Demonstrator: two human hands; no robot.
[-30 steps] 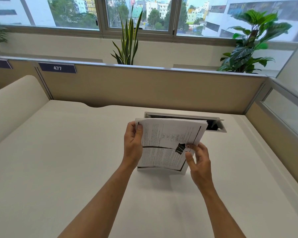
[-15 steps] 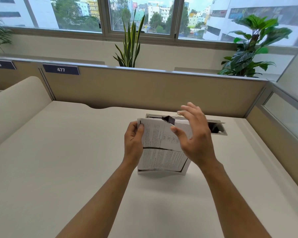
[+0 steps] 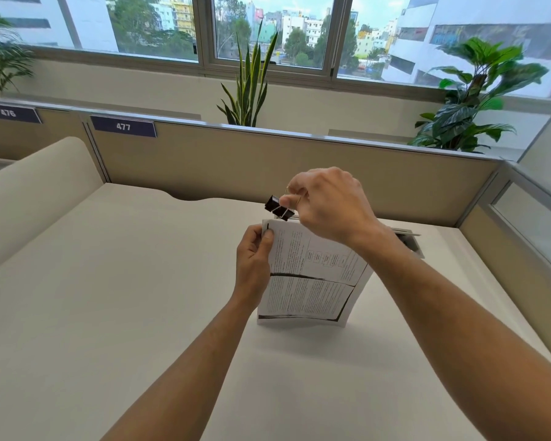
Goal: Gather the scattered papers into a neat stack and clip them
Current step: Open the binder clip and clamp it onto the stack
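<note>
A stack of printed papers (image 3: 309, 288) stands upright on its lower edge on the white desk (image 3: 109, 297), slightly bowed. My left hand (image 3: 253, 265) pinches the stack at its upper left corner. My right hand (image 3: 328, 206) is above the stack's top edge and holds a black binder clip (image 3: 279, 207) by its wire handles. The clip hangs just above the top left part of the stack, apart from the paper. My right wrist hides the stack's upper right corner.
A cable slot with a metal flap (image 3: 411, 241) is set in the desk behind the papers. Beige partition walls (image 3: 268, 160) bound the desk at the back and right. A curved divider (image 3: 29, 192) rises at the left. Plants stand beyond the partition.
My right hand has carried the binder clip from the stack's right side up and left to above its top edge. The left hand has kept its hold on the stack.
</note>
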